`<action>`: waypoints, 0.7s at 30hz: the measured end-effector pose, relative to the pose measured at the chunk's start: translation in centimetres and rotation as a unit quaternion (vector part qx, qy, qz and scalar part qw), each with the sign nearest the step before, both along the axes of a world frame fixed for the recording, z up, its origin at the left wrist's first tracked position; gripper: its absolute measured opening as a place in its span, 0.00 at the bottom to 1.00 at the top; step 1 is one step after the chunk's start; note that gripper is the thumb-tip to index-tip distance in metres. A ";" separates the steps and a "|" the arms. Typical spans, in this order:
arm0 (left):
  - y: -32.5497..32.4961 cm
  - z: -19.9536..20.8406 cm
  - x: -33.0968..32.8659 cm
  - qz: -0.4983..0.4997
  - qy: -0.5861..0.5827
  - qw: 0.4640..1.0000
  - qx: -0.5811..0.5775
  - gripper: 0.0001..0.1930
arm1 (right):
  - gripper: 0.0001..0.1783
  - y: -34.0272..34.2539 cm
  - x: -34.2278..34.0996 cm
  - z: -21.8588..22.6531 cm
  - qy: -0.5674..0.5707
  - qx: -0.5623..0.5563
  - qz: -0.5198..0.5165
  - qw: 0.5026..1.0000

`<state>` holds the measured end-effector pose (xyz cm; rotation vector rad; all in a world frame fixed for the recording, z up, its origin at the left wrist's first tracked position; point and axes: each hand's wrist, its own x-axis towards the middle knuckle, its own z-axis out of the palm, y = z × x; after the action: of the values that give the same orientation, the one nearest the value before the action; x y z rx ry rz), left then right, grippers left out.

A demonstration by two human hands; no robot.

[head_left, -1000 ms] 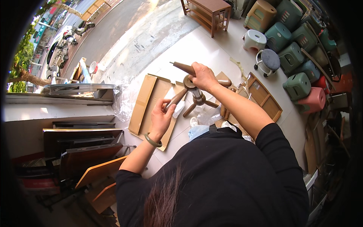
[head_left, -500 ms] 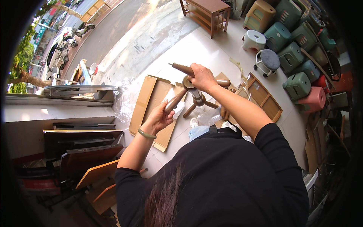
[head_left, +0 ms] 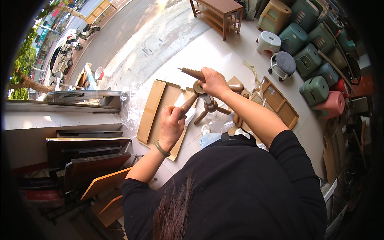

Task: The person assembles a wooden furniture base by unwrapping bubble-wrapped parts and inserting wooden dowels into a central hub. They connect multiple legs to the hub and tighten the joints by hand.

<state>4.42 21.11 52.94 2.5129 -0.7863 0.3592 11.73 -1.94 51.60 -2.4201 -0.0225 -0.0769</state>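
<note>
Three thick limbs spread from the hub (head_left: 198, 87) of a brown turned-wood stand (head_left: 209, 102), which is in front of your body, over the middle of the floor (head_left: 236, 50); you cannot tell from here whether its feet rest on the tiles. Your right hand (head_left: 214, 83) is wrapped around the root of the upper limb (head_left: 193, 74), close to the hub. Your left hand (head_left: 172, 123) is curled tight around the outer end of the left limb (head_left: 188, 105).

The assembly looks well along: all three limbs appear to meet the hub, and two lower legs (head_left: 201, 117) show at the foot of the post. What seems left is less plain. The upper limb's tip carries a bare pin (head_left: 180, 68) with nothing fitted on it, and whether the left limb is tight in its joint cannot be told.

Farther out, flattened cardboard (head_left: 150, 110) lies toward the floor's left edge, near crumpled clear plastic (head_left: 130, 112). A framed wooden panel (head_left: 281, 102) lies to the right. Toward the floor's right edge are a grey-cushioned stool (head_left: 285, 63) and stacked plastic stools (head_left: 314, 90); a brown wooden rack (head_left: 220, 14) stands toward its upper edge.
</note>
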 end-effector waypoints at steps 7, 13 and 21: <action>0.2 -1.6 4.2 0.115 0.786 0.283 -0.537 0.25 | 0.16 0.1 -0.1 -0.1 -0.008 -0.001 -0.001 1.000; -0.2 -2.1 5.8 0.016 0.835 0.291 -0.466 0.20 | 0.16 -0.1 0.0 0.1 -0.009 -0.014 0.004 1.000; -1.5 0.2 2.4 -0.038 0.098 0.989 0.104 0.28 | 0.16 0.0 -0.1 -0.1 -0.016 0.000 0.006 1.000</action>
<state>6.77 19.59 53.17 2.6497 -0.8752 0.0024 11.62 -1.92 51.48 -2.4193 -0.0521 -0.1090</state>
